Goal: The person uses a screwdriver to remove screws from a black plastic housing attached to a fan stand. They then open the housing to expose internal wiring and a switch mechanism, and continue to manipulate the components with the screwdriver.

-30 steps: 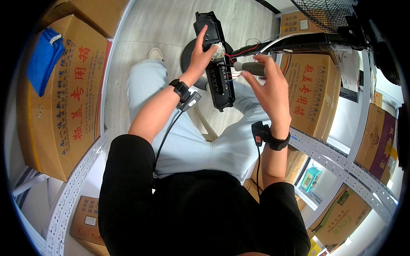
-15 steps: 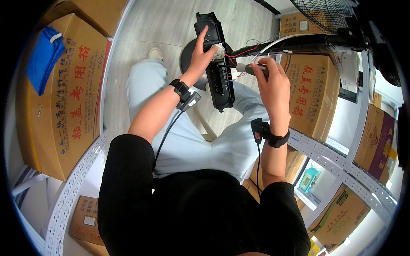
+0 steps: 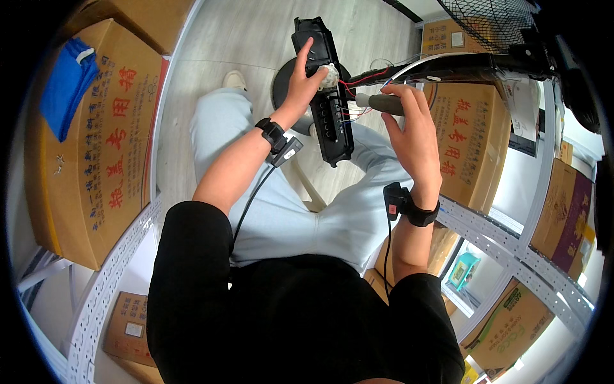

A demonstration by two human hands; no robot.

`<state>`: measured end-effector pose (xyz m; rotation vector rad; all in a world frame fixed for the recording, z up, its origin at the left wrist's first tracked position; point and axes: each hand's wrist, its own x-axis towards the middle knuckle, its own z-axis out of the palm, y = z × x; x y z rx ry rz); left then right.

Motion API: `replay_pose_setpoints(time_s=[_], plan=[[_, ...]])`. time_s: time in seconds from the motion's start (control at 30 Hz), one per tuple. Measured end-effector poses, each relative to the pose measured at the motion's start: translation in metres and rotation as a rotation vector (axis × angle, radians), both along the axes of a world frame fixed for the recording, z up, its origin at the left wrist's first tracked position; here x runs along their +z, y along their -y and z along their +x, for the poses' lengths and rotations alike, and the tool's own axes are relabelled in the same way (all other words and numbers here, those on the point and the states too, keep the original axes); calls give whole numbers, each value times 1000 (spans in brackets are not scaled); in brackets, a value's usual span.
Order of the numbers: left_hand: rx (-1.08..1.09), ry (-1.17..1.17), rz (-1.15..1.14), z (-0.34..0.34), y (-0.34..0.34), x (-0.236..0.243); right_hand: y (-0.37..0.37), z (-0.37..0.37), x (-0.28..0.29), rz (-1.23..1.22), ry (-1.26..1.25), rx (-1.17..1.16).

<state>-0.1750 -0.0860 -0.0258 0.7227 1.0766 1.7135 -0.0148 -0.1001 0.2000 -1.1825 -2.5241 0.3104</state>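
Black housing [image 3: 337, 146]: long and narrow, in the far middle beyond the knees, running from far to near, with the dark round base [image 3: 281, 91] lower and mostly behind it.
Left hand [image 3: 302, 86]: at the left side of the housing; the index finger reaches toward the far end, and the thumb is at the pale round part [image 3: 330, 76]. These 2 digits are wide apart; how the other fingers hold, I cannot tell.
Right hand [image 3: 414, 131]: fingers curled over the grey handle of the screwdriver [image 3: 387, 104]; the thumb seems slightly apart, so the hold looks light.
Screwdriver: its shaft points left to the housing, just nearer than the pale round part. The tip is too small to judge.
Wires [image 3: 345, 83]: they leave the housing to the right, some close to the shaft.
Step in hand: I judge it as screw work, 1 hand steadying and 1 hand driving; tightening or loosening cannot be told.
Next move: another turn would call for the thumb on the handle, the shaft straight, and the wires kept clear.
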Motion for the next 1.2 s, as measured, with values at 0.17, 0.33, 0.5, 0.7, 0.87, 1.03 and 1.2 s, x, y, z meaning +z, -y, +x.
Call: replay_pose_setpoints(time_s=[0.17,0.33,0.5,0.7,0.87,1.03,1.2], plan=[[18,-49,19,2,0,-2,11,-9,2,-91,151,-306],[5,1,8,3,-1,-1,1,2,-1,79,25,-6],[9,-37,19,2,0,-3,8,-12,5,-119,128,-305],[17,-36,5,1,0,-2,9,-8,9,-127,-13,-123],[15,-59,17,3,-1,-4,4,-3,1,-53,145,-220],[-10,-9,-7,3,-1,-3,4,1,-5,-11,-27,-94],[9,-22,25,1,-1,-7,9,-4,2,-116,69,-227]])
